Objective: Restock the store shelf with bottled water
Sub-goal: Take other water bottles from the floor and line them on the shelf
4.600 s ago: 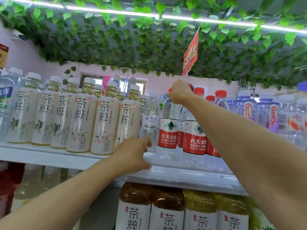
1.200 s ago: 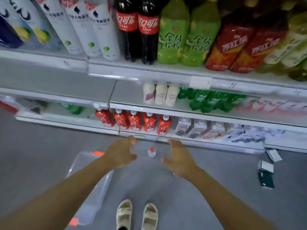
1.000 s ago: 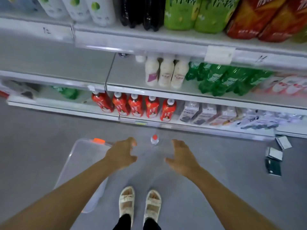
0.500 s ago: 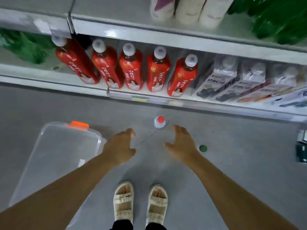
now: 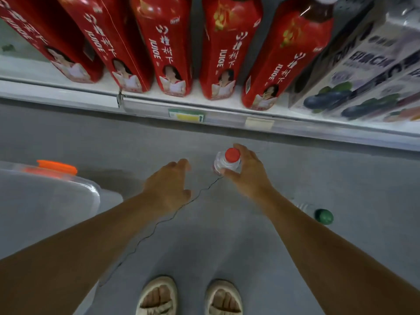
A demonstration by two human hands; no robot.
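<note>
Just above the centre of the frame a clear plastic water bottle (image 5: 223, 164) with a round red cap (image 5: 232, 153) stands upright on the smooth grey floor (image 5: 318, 178). The right hand (image 5: 246, 172) curls round its neck and shoulder, thumb on the near side, fingers wrapped behind. The left hand (image 5: 169, 186) hovers just left of the bottle, apart from it, fingers loosely bent and slightly spread, holding nothing. A thin dark crack (image 5: 159, 221) runs across the floor beneath that hand.

At left lies a translucent, round-cornered plastic bin (image 5: 45, 196) with an orange latch (image 5: 56, 167). At right, a second clear bottle with a green cap (image 5: 323, 216) is partly hidden by the right forearm. Along the top, a white shelf edge (image 5: 68, 94) carries glossy red juice bottles (image 5: 172, 48) and boxy white cartons (image 5: 363, 71) printed with dark fruit. Two pale strapped sandals (image 5: 159, 296) show at bottom centre.
</note>
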